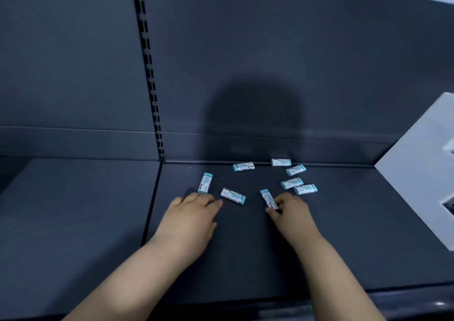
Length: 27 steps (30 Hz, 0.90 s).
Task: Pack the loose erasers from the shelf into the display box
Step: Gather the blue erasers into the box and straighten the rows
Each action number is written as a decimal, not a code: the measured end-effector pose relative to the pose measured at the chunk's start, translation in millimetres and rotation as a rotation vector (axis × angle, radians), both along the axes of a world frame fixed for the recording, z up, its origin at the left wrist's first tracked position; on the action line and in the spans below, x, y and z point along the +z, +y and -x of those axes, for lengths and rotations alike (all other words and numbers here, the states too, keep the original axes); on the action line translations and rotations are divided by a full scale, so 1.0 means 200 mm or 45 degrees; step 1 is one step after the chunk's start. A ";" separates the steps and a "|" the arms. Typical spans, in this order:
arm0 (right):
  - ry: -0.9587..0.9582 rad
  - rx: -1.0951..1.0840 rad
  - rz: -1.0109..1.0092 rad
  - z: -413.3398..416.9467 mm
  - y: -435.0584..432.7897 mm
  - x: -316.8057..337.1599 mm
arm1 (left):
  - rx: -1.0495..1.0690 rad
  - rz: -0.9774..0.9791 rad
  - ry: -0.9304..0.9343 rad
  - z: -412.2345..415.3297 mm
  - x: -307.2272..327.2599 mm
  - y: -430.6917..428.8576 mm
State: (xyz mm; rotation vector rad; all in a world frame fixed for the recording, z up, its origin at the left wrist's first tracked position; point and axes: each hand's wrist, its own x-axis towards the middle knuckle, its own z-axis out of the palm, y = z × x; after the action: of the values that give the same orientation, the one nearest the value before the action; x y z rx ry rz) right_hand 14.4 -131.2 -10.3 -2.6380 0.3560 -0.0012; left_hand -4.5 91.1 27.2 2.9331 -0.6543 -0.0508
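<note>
Eight small white-and-teal rectangular erasers (291,183) lie loose on the dark grey metal shelf (245,259). Your right grip (292,212) is grasping one eraser (269,199), pinching its near end between thumb and fingertips, with the teal end pointing away from you. Your left grip (191,212) is released, its fingers relaxed on the shelf. Just beyond its fingertips lies a second eraser (205,183), and just right of them a third eraser (233,195); you cannot tell whether it touches either. Five more are scattered beyond the right grip. A white flat-sided box (417,185) sits well right of that grip.
</note>
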 end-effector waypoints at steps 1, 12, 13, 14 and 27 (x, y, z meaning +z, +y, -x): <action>-0.006 0.000 0.001 0.00 -0.01 0.00 | -0.007 -0.005 -0.004 -0.03 -0.01 -0.01; -0.038 0.177 -0.164 0.07 -0.14 0.05 | -0.027 0.090 0.189 -0.33 -0.20 -0.23; -0.032 0.199 -0.193 0.06 -0.16 0.05 | 0.011 0.094 0.182 -0.33 -0.18 -0.25; -0.027 0.223 -0.215 0.05 -0.19 0.05 | 0.050 0.111 0.182 -0.33 -0.17 -0.27; 0.042 0.402 -0.469 0.00 -0.35 0.04 | 0.412 0.547 0.265 -0.16 -0.11 -0.50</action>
State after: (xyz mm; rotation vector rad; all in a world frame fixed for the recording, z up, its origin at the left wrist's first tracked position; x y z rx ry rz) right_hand 15.3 -201.9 -2.1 -2.3014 -0.0514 0.1923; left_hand 27.0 -8.6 4.7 2.5318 -0.1319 -0.1573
